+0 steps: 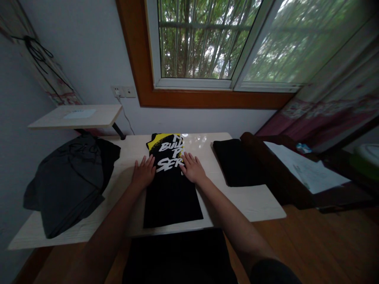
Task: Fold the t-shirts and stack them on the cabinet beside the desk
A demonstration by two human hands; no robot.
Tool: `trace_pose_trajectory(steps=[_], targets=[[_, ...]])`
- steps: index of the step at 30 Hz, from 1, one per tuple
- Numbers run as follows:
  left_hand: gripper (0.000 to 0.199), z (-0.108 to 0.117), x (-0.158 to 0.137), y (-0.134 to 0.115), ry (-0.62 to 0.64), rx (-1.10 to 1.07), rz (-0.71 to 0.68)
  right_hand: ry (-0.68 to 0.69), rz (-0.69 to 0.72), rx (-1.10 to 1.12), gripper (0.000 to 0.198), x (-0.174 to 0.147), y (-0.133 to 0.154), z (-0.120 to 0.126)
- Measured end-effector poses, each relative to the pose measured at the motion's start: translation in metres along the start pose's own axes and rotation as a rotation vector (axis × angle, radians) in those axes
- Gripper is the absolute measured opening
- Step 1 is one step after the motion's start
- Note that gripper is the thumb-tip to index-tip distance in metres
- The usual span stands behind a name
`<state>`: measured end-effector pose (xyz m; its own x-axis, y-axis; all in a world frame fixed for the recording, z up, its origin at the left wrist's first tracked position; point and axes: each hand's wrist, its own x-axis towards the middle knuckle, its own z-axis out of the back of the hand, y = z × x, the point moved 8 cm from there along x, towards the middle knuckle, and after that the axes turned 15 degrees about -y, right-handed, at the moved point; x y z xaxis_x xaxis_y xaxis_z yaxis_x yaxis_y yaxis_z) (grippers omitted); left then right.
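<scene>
A black T-shirt (pixel 173 199) with yellow and white lettering lies folded into a long narrow strip in front of me. My left hand (pixel 144 172) rests flat on its left edge, fingers spread and pointing away from me. On the opposite edge lies my right hand (pixel 193 167), also flat with its fingers apart, beside the printed letters. Neither hand grips the cloth. To the right sits a folded black garment (pixel 237 163). A heap of dark grey and black clothing (pixel 68 181) lies at the left.
The pale table (pixel 260 203) stands against the wall under a window (pixel 207 39). A small raised shelf (pixel 77 117) with a paper rises at its back left. Past the right end is a dark brown piece of furniture (pixel 275 169) with white sheets (pixel 308 169) on it.
</scene>
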<state>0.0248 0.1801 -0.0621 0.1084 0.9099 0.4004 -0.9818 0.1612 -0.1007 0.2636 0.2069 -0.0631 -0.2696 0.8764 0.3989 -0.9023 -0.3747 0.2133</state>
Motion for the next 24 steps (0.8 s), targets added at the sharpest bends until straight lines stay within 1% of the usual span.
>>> trace_pose_trajectory(steps=[5,12,16,20,24], targets=[[0.056,0.01,-0.016,0.0,-0.008,0.005,-0.059,-0.01,0.016,-0.017,0.058,-0.019,-0.011,0.009],[0.052,0.015,-0.042,0.002,0.011,-0.086,-0.223,-0.042,0.067,-0.03,0.053,-0.037,-0.011,0.022],[0.05,0.025,-0.06,0.007,0.026,-0.22,-0.3,-0.061,0.08,-0.024,0.049,-0.04,-0.01,0.028],[0.047,0.042,-0.081,0.009,0.056,-0.428,-0.398,-0.084,0.083,0.001,0.046,-0.042,-0.009,0.032],[0.041,0.057,-0.09,0.013,0.056,-0.607,-0.398,-0.107,0.084,0.021,0.045,-0.042,-0.008,0.036]])
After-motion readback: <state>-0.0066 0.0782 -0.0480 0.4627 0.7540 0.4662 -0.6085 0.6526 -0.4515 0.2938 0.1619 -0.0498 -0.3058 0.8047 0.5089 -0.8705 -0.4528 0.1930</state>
